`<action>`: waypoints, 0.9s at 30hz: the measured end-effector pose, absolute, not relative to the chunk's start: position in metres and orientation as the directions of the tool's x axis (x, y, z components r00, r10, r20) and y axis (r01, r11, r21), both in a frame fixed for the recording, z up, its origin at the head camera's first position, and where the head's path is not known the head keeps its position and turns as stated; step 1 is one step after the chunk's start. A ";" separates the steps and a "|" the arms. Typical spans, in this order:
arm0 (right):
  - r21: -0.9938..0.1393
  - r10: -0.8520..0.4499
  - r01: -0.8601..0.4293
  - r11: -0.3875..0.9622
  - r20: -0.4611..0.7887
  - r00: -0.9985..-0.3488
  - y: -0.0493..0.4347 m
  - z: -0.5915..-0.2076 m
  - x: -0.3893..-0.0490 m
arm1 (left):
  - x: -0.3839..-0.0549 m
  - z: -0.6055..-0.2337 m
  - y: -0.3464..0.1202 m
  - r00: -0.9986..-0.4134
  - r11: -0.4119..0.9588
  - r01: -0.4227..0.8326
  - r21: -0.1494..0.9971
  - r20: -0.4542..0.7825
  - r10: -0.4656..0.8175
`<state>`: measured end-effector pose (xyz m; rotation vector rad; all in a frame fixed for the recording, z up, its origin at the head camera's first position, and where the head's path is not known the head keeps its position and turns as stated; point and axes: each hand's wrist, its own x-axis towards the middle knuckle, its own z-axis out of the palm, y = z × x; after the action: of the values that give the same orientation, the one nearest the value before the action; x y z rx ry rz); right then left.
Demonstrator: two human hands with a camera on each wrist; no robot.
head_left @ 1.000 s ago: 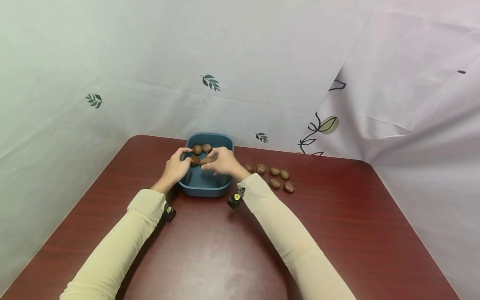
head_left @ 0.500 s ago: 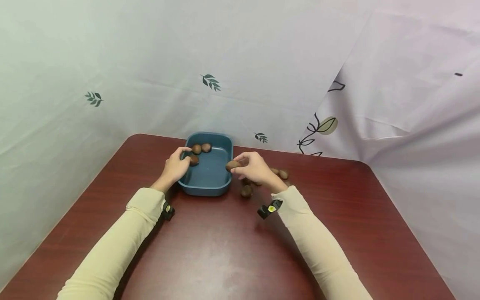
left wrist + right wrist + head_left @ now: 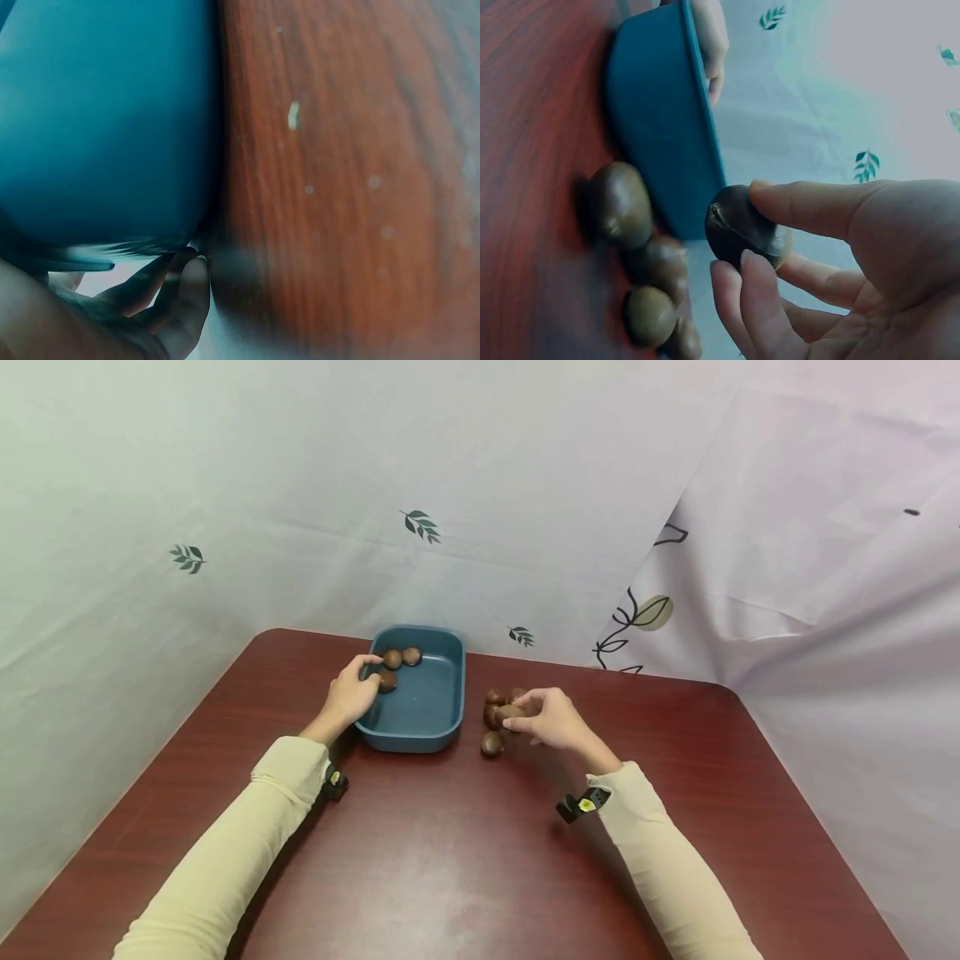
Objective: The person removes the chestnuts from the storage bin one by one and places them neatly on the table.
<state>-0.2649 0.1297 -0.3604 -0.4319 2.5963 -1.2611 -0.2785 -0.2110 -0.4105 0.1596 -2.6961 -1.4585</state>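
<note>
Left hand [image 3: 351,695]: at the left rim of a deep blue rectangular container [image 3: 408,744] with rounded corners. Index finger and thumb apart, both reaching over the edge; cannot tell whether the rest clamp the wall. Three rounded brown nut-like pieces [image 3: 392,659] in the container: two side by side toward the far end, the third nearer, just beside the thumb.

Right hand [image 3: 553,720]: thumb and fingertips clamped on a glossy dark-brown oval piece [image 3: 739,225], raised off the table, to the right of the container. A crease marks its face (plain in the right wrist view, lost in the head view). Four loose brown pieces [image 3: 620,205] lie close by on the reddish-brown wood-grain table [image 3: 442,852], near the container's right wall; one sits a little nearer the person.

Pale cream sleeves [image 3: 225,852] on both arms, a small black device [image 3: 577,807] at each wrist. Behind, a white sheet [image 3: 300,468] printed with dark green leaf sprigs.
</note>
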 end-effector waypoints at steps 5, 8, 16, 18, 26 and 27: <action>-0.774 -0.339 -0.143 0.617 -0.098 -0.936 0.141 -0.368 -0.260 | -0.278 -0.410 -0.212 -0.992 0.545 -0.054 0.837 0.016 -0.122; -0.769 -0.331 -0.135 0.625 -0.105 -0.938 0.145 -0.373 -0.260 | -0.278 -0.410 -0.213 -0.993 0.545 -0.052 0.837 0.017 -0.120; -0.770 -0.308 -0.131 0.625 -0.089 -0.947 0.148 -0.388 -0.256 | -0.278 -0.412 -0.212 -0.992 0.547 -0.053 0.836 0.017 -0.122; -0.768 -0.304 -0.130 0.627 -0.088 -0.948 0.147 -0.392 -0.255 | -0.279 -0.412 -0.212 -0.992 0.548 -0.056 0.834 0.018 -0.128; -0.735 -0.275 -0.137 0.664 -0.070 -0.959 0.146 -0.403 -0.254 | -0.280 -0.413 -0.210 -0.992 0.559 -0.047 0.828 0.027 -0.123; -0.732 -0.279 -0.145 0.665 -0.064 -0.958 0.147 -0.404 -0.254 | -0.280 -0.414 -0.211 -0.992 0.559 -0.048 0.828 0.028 -0.127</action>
<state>-0.2537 0.1466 -0.4038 -0.3475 2.7085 -1.1687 -0.2804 -0.2105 -0.4136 0.1515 -2.6990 -1.4285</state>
